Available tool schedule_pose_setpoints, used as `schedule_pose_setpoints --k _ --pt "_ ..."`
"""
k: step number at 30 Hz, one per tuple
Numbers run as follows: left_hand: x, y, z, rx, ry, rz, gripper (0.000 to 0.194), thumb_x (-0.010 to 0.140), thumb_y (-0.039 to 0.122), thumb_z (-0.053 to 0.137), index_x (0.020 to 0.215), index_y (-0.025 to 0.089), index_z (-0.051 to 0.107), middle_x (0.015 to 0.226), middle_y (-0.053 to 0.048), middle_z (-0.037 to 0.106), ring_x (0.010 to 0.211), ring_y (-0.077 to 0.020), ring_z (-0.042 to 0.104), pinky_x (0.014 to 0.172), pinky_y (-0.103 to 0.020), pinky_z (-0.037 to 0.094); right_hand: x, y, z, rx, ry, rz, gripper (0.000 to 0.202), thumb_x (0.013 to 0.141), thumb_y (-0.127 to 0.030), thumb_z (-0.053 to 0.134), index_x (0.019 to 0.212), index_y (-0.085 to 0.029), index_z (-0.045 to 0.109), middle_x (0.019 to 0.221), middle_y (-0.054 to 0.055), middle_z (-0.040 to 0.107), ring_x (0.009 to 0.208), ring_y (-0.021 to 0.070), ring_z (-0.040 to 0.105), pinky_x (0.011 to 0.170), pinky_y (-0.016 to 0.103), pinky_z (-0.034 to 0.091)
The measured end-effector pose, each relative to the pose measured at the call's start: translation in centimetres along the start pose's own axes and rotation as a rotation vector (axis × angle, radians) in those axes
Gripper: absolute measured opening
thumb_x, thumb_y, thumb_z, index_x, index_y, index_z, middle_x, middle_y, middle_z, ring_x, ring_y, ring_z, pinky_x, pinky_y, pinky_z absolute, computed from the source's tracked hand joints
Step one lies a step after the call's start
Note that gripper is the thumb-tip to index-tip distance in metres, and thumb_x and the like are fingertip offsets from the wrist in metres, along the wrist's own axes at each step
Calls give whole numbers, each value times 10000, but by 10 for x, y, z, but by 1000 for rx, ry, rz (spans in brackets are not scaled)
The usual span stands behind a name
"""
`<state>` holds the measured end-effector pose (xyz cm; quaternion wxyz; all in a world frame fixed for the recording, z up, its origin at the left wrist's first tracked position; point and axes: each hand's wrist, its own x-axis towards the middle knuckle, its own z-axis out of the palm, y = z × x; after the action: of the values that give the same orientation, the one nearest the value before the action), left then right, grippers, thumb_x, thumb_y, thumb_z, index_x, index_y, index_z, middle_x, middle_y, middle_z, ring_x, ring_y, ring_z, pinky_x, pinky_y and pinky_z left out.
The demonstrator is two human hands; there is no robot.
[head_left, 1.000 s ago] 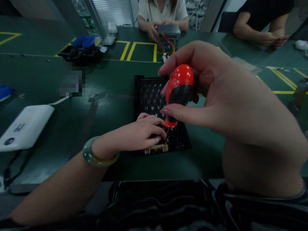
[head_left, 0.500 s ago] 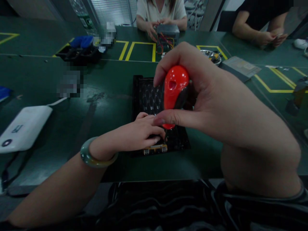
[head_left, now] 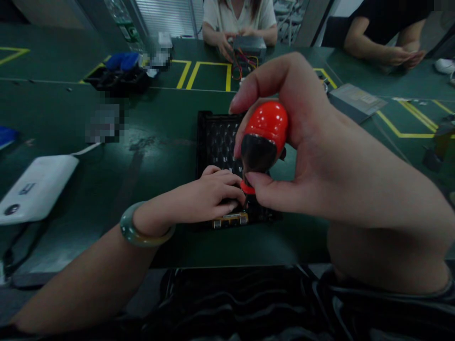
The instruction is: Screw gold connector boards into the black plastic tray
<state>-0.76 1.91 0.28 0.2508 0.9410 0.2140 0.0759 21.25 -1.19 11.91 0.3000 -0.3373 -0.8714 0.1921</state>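
My right hand (head_left: 302,151) grips a red and black screwdriver (head_left: 265,137), thumb near the collar and fingers curled round the far side of the handle. Its shaft points down into a black panel (head_left: 204,147) with a honeycomb pattern. Beside the shaft, my left hand (head_left: 216,194) lies over the panel, fingers bent and closed toward the tip. What they pinch, if anything, is hidden. A small circuit board (head_left: 231,220) with metal ports shows at the panel's near edge, just below my left fingers. The screwdriver's tip is too dark to make out.
A white power bank (head_left: 39,187) with a cable lies at the left. Farther back is a black tray (head_left: 117,83) with blue items. Across the table a person handles a grey metal box (head_left: 250,45) with wires; another person sits right, near a flat grey case (head_left: 357,102).
My right hand has turned the screwdriver: its black grip now faces me, and the handle's top leans farther right. The thumb has shifted down and right. My left hand stays nearly still.
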Motion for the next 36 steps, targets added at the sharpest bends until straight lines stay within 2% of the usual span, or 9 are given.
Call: schedule_pose_setpoints --k 4,9,13,17,21,24,28,32,36 --pt "0 1 0 25 0 -20 219 964 236 566 1054 260 764 1142 -38 721 1118 -249 598 1078 -440 327 2 2 0 74 -44 43 499 733 -185 743 1149 -338 514 1315 9 545 1007 228 600 782 353 553" --pt "1 5 -2 23 -11 -67 214 972 239 571 1041 261 772 1138 -33 722 1124 -240 611 1081 -425 350 2 5 1 104 -86 78 516 757 -202 748 1172 -324 466 1280 5 560 990 214 575 854 344 540" --pt "0 3 0 31 -3 -72 207 975 272 573 1053 258 764 1107 -30 727 1137 -240 621 1082 -406 388 5 7 4 139 -61 76 514 733 -318 835 1114 -321 490 1219 10 585 977 231 575 854 361 531" --pt "1 2 1 11 -16 -48 238 985 264 552 1115 268 751 1185 -22 734 1206 -236 617 1094 -391 407 9 6 11 156 -1 122 475 735 -426 851 1064 -317 526 1137 21 635 979 266 588 822 391 528" --pt "2 8 -4 -8 -62 -76 245 968 201 551 1088 241 761 1107 -25 763 1169 -237 637 1072 -395 418 7 3 12 86 33 146 416 775 -294 797 1115 -333 560 1196 6 656 1044 276 602 884 402 518" --pt "2 9 -5 7 -28 -63 218 967 218 564 1051 244 764 1158 -34 740 1182 -241 621 1088 -408 393 3 2 8 57 2 137 483 755 -216 759 1169 -355 552 1240 -4 653 1010 267 619 846 397 520" --pt "0 3 -2 9 -10 -37 228 979 253 560 1074 277 765 1187 -32 719 1184 -243 600 1132 -447 330 0 4 2 62 -35 108 504 738 -216 739 1181 -350 538 1222 6 647 961 258 633 809 394 522" --pt "0 1 0 -31 -8 -34 227 957 233 579 1069 277 771 1144 -30 729 1160 -242 607 1132 -454 332 -3 0 0 105 -97 116 467 753 -253 739 1160 -360 538 1186 -3 663 958 254 646 788 389 543" --pt "0 5 -3 -48 0 -35 242 953 210 573 1058 286 778 1243 -18 713 1205 -245 602 1106 -428 361 -5 -9 -3 119 -23 184 377 756 -238 738 1064 -345 548 1192 -3 665 1016 276 642 839 416 559"
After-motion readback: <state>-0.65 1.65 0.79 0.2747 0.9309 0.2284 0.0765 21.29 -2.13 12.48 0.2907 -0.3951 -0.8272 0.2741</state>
